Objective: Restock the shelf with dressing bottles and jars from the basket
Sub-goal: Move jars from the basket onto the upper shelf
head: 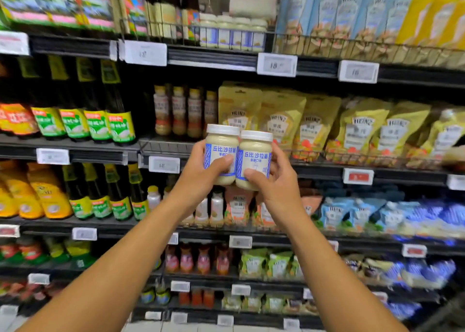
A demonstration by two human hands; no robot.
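While my left hand clasped one jar and right hand the other jar, I judged both needed lifting onto the upper shelf.

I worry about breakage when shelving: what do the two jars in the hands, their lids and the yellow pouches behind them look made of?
Left jar and right jar: clear glass or hard plastic, glossy; the cream filling shows through, which fits either. Lids: opaque white, likely plastic, fairly matte. Yellow pouches: flexible printed film, creased and slumping.

Left jar, right jar — white lids, creamy contents, blue-white labels — upright, touching, aloft before shelf
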